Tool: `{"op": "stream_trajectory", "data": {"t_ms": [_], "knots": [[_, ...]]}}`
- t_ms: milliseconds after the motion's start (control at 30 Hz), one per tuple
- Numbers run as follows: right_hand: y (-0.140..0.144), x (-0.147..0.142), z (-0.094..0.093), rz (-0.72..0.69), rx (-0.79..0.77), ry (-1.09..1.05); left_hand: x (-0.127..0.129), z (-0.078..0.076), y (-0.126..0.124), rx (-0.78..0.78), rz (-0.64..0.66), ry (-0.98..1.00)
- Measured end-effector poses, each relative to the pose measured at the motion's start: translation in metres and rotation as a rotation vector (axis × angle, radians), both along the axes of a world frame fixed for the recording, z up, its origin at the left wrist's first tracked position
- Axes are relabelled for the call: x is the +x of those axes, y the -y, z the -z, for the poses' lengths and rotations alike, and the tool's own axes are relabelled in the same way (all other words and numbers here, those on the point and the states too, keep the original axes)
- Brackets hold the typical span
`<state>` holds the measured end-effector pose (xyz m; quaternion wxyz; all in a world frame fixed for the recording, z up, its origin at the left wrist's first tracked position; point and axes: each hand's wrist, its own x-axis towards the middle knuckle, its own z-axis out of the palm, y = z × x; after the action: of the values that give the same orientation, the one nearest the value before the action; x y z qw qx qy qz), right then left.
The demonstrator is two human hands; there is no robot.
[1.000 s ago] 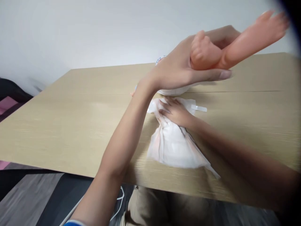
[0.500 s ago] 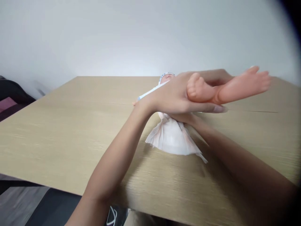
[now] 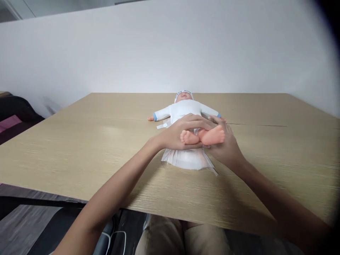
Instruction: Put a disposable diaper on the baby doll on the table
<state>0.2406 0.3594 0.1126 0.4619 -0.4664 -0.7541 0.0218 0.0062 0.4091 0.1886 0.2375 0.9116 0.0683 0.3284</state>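
The doll's cap bears small blue marks (too blurred to read); no other text shows.

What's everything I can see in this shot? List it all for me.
baby doll: one, white top and cap, lying on its back at mid-table
doll feet: two, bare, peach, held together
diaper: one, white, spread under the doll's lower half
table: one, light wood, fills the middle
wall: white, behind the table
cable: white, on the floor below the table edge
left hand: gripping the feet
right hand: cupping the feet from the other side
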Motion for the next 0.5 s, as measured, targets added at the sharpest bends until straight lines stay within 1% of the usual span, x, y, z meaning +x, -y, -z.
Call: {"op": "stream_trajectory", "data": {"t_ms": [100,167,233,300,333,400,500], "knots": [[-0.001,0.010,0.001,-0.215,0.038,0.035,-0.018,0.011,0.003,0.041,-0.040,-0.016],[-0.004,0.019,0.009,-0.329,0.088,0.109,-0.037,0.025,0.002,0.075,-0.081,-0.052],[-0.008,0.031,0.022,-0.377,0.123,0.193,-0.059,0.043,-0.002,0.101,-0.135,-0.097],[-0.011,0.043,0.033,-0.404,0.109,0.273,-0.079,0.058,-0.006,0.107,-0.171,-0.141],[-0.012,0.048,0.037,-0.413,0.098,0.299,-0.088,0.064,-0.008,0.107,-0.172,-0.168],[-0.014,0.056,0.039,-0.428,0.079,0.332,-0.099,0.067,-0.011,0.110,-0.163,-0.220],[-0.015,0.060,0.034,-0.430,0.078,0.374,-0.104,0.060,-0.011,0.136,-0.175,-0.285]]}}
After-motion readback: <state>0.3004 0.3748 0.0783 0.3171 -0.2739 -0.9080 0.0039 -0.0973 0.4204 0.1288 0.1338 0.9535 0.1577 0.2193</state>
